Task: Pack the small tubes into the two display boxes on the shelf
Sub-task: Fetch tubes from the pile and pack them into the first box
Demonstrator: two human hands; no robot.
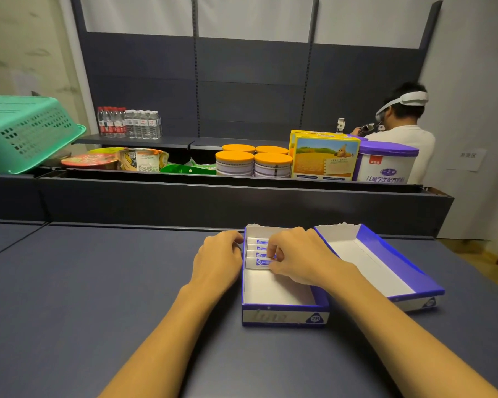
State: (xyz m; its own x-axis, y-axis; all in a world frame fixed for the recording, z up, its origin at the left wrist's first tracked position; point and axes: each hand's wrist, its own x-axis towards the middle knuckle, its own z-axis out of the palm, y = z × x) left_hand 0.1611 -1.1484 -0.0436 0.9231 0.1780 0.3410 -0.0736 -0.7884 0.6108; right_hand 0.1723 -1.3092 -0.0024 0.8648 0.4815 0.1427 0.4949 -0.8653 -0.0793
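Two blue-and-white display boxes sit on the dark shelf. The nearer box (285, 313) holds several small white tubes (255, 248) with blue labels, stacked in a row at its far end. My right hand (299, 258) reaches into that box and pinches the nearest tube (259, 263) with its fingertips. My left hand (217, 261) rests against the box's left wall, fingers curled at its far corner. The second box (385, 262) lies angled to the right with nothing visible inside.
The dark shelf surface (98, 282) stretches left and toward me. Behind a raised ledge stand orange-lidded cans (253, 162), a yellow carton (325, 159), a purple-lidded tub (385, 165), noodle bowls (115, 159) and water bottles (128, 123). A green basket (24, 130) sits far left. Another person (403, 130) stands back right.
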